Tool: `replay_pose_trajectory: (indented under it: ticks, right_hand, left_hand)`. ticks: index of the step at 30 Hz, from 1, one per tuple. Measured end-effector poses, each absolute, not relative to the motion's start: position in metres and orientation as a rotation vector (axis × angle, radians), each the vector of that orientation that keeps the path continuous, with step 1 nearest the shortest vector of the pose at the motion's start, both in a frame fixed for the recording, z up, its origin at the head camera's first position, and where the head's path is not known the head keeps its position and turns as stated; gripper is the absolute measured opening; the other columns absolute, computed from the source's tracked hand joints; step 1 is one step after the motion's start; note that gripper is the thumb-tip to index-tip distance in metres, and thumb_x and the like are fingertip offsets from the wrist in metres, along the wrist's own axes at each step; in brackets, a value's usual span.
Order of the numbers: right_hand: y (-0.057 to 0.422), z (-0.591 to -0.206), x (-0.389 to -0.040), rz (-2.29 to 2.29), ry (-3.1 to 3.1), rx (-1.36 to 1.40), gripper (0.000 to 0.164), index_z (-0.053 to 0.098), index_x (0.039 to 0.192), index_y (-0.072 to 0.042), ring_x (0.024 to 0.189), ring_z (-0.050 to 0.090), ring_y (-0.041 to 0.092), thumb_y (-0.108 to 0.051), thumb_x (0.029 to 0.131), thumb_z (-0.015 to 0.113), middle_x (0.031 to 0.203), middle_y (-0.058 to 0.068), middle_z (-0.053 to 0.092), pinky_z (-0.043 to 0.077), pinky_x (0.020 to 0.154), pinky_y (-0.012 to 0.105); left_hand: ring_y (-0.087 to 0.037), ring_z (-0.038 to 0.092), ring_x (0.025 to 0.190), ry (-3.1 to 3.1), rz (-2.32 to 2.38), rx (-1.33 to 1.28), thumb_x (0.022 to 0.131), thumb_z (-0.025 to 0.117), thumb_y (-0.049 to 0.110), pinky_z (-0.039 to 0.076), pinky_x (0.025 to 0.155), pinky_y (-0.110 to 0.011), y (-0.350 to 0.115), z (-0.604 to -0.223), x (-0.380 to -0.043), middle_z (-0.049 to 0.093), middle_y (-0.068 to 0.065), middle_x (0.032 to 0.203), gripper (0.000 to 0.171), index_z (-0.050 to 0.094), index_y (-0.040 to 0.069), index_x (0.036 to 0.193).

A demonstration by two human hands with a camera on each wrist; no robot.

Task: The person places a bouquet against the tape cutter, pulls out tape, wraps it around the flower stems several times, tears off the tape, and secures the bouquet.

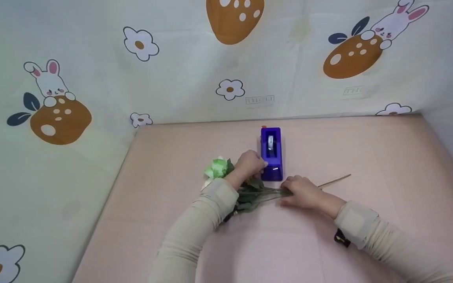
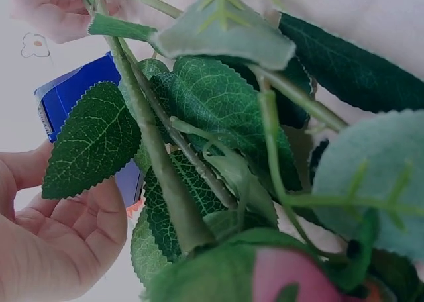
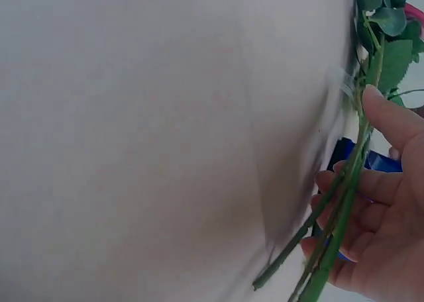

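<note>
A bunch of artificial flowers (image 1: 216, 168) lies across the table, its pale green bloom to the left and its stems (image 3: 351, 176) to the right. My right hand (image 1: 303, 192) grips the stems, thumb on one side and fingers curled on the other. Beyond the bunch stands a blue tape dispenser (image 1: 271, 159) with a roll of tape in it. My left hand (image 1: 248, 165) reaches over the leaves and holds the dispenser's near left side. In the left wrist view, a green leaf (image 2: 93, 140) hides part of this grip. A pink-and-green bloom (image 2: 265, 272) fills the bottom there.
The table (image 1: 151, 196) has a pale pink cover. Behind and to the left rises a cloth backdrop (image 1: 183, 78) printed with rabbits and flowers. A bare stem end (image 1: 336, 180) sticks out past my right hand. A small black object (image 1: 341, 237) shows beside my right sleeve.
</note>
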State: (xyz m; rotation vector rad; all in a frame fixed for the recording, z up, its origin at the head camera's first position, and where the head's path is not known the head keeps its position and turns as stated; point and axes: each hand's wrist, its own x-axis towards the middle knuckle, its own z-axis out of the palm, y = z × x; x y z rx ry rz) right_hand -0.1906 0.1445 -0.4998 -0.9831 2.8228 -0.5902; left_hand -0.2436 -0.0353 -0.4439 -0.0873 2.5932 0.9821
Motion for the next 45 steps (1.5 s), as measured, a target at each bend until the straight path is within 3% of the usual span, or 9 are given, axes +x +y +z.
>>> replay_pose_trajectory:
  ticks: [4,12,25,29,32,36,40,45]
  right_hand:
    - [0.142,-0.505,-0.189,-0.587,2.88,-1.021,0.039,0.066,0.088,-0.001,0.072,0.051,0.02,-0.036,0.071,0.075,0.08,0.004,0.058,0.042,0.062,0.035]
    - [0.142,-0.517,-0.187,-0.544,3.002,-1.206,0.017,0.063,0.072,-0.004,0.062,0.048,0.018,-0.017,0.07,0.075,0.069,0.002,0.053,0.04,0.054,0.031]
    - [0.143,-0.519,-0.186,-0.55,2.994,-1.192,0.009,0.062,0.082,0.0,0.07,0.059,0.022,-0.006,0.076,0.066,0.074,0.007,0.062,0.048,0.063,0.035]
    - [0.144,-0.516,-0.186,-0.567,2.976,-1.165,0.006,0.06,0.082,-0.003,0.063,0.059,0.019,-0.007,0.079,0.064,0.071,0.005,0.062,0.048,0.057,0.035]
    - [0.145,-0.516,-0.185,-0.574,2.942,-1.16,0.007,0.056,0.081,-0.006,0.053,0.05,0.013,-0.009,0.08,0.062,0.063,0.0,0.057,0.044,0.05,0.032]
    - [0.143,-0.516,-0.183,-0.608,2.905,-1.12,0.008,0.055,0.082,-0.007,0.051,0.039,0.009,-0.011,0.079,0.061,0.057,-0.005,0.047,0.039,0.047,0.028]
    - [0.139,-0.514,-0.181,-0.651,2.894,-1.019,0.013,0.056,0.082,-0.007,0.051,0.038,0.008,-0.018,0.077,0.063,0.056,-0.008,0.043,0.036,0.047,0.027]
    - [0.136,-0.515,-0.18,-0.61,2.943,-1.026,0.02,0.053,0.074,-0.008,0.049,0.037,0.009,-0.023,0.078,0.065,0.054,-0.007,0.041,0.035,0.044,0.028]
  left_hand:
    - [-0.015,0.054,0.054,2.592,0.977,-0.089,0.087,0.061,0.02,0.04,0.046,-0.025,-0.034,-0.442,-0.243,0.058,-0.003,0.062,0.02,0.058,0.005,0.074]
    - [-0.012,0.048,0.049,2.625,0.868,-0.081,0.086,0.062,0.022,0.038,0.045,-0.024,-0.032,-0.44,-0.245,0.054,0.0,0.056,0.025,0.057,0.008,0.067]
    - [-0.014,0.053,0.052,2.641,0.858,-0.066,0.087,0.061,0.023,0.039,0.045,-0.024,-0.033,-0.439,-0.243,0.057,-0.001,0.059,0.022,0.061,0.006,0.073]
    - [-0.016,0.055,0.055,2.64,0.843,-0.068,0.087,0.061,0.024,0.041,0.045,-0.025,-0.033,-0.439,-0.243,0.057,-0.001,0.06,0.023,0.061,0.006,0.073]
    - [-0.014,0.055,0.055,2.645,0.832,-0.062,0.088,0.06,0.024,0.041,0.047,-0.025,-0.033,-0.439,-0.243,0.059,-0.001,0.062,0.022,0.062,0.006,0.075]
    - [-0.013,0.053,0.053,2.644,0.824,-0.057,0.088,0.06,0.024,0.039,0.047,-0.023,-0.032,-0.44,-0.243,0.065,-0.004,0.068,0.023,0.062,0.007,0.073]
    - [-0.013,0.052,0.053,2.632,0.821,-0.069,0.088,0.06,0.025,0.039,0.047,-0.023,-0.031,-0.44,-0.244,0.069,-0.007,0.075,0.025,0.061,0.008,0.07]
    - [-0.012,0.051,0.051,2.641,0.802,-0.077,0.088,0.06,0.025,0.038,0.047,-0.023,-0.031,-0.44,-0.245,0.065,-0.004,0.066,0.026,0.057,0.01,0.067]
